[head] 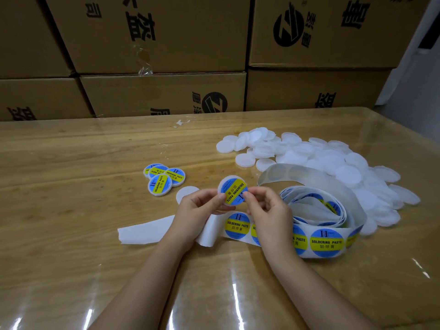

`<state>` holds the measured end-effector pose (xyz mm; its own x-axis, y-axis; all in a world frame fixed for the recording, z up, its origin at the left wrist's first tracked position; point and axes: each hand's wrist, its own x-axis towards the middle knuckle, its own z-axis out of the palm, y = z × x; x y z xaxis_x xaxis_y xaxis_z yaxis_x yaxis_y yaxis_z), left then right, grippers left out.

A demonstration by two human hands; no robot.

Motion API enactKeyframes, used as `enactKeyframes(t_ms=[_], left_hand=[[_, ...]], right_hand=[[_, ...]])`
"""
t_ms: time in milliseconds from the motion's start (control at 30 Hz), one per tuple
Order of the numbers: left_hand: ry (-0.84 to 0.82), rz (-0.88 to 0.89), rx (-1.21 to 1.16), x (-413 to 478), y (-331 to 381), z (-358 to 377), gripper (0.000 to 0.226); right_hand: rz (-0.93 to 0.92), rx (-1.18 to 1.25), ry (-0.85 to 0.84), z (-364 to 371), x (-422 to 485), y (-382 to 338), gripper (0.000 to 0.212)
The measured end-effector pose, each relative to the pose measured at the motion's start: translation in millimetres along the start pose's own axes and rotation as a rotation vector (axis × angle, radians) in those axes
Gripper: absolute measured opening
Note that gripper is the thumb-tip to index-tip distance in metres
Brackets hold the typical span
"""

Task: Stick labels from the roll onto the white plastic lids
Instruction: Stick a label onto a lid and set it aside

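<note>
While a few labelled lids [163,178] lie done and a heap of bare lids [333,167] waits, your left hand [197,206] and right hand [266,208] pinch a further labelled lid [232,190].

Storeroom: stacked cardboard cartons [152,34] behind table [71,163]

A lid [232,191] sits pinched between left hand [197,208] and right hand [266,210] above the table [71,175]. Left of the fingers [214,199] and farther back lie labelled lids [164,178], apparently four. A bare lid [187,194] lies just behind the left fingers. The label roll [316,215] lies to the right, with the lid heap [321,163] beyond it.
</note>
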<state>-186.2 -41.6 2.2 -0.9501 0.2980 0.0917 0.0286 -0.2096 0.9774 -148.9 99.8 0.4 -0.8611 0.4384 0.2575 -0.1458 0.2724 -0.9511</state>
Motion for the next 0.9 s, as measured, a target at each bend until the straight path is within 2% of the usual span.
enactKeyframes(t_ms=[333, 467, 533, 633, 767, 900], left_hand=[[0.059, 0.096, 0.19, -2, -2, 4, 0.01], [0.068, 0.167, 0.271, -5, -4, 5, 0.029], [0.067, 0.172, 0.292, -5, -4, 4, 0.031], [0.062, 0.149, 0.266, -4, -2, 1, 0.023], [0.036, 0.08, 0.193, -3, 0, -3, 0.013], [0.027, 0.0, -0.004, 1, -1, -7, 0.019]], right_hand=[[0.02, -0.016, -0.003, 0, 0, 3, 0.002], [0.009, -0.033, 0.009, 1, 1, 4, 0.01], [0.014, -0.04, -0.009, 1, 1, 5, 0.011], [0.026, -0.031, -0.046, 2, 1, 7, 0.01], [-0.003, -0.057, -0.048, 3, 2, 8, 0.024], [-0.081, -0.065, -0.04, 3, -1, 7, 0.019]])
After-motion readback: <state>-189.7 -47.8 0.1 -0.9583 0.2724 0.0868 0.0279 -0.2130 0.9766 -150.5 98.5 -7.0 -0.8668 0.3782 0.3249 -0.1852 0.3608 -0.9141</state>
